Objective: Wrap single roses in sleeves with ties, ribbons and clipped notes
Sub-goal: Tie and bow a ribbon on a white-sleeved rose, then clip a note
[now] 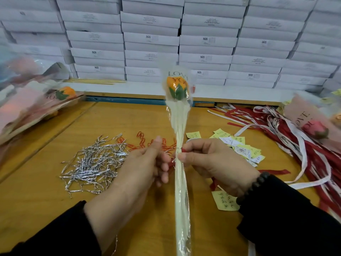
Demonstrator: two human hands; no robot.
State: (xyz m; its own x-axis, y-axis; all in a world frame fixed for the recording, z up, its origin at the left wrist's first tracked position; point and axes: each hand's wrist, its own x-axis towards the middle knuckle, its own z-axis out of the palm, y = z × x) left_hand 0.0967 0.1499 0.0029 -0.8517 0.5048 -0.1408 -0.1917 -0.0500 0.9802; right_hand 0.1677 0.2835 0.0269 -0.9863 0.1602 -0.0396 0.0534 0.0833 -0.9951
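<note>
Here, a sleeve [181,182] with an orange rose [176,87] at its top is held upright between the two hands. A red ribbon [170,164] is pinched at the sleeve's tied middle by the left hand [144,163], whose fingers are curled. The other end is pinched by the right hand [212,159]. Silver ties [92,163] are heaped left of the left hand. Red clips [142,139] are seen just past it. Yellow notes [239,146] and more ribbons [304,145] are spread to the right. White boxes [151,41] are stacked far behind.

Orange rose [176,85], silver ties [94,163], red ribbons [302,145]
</note>
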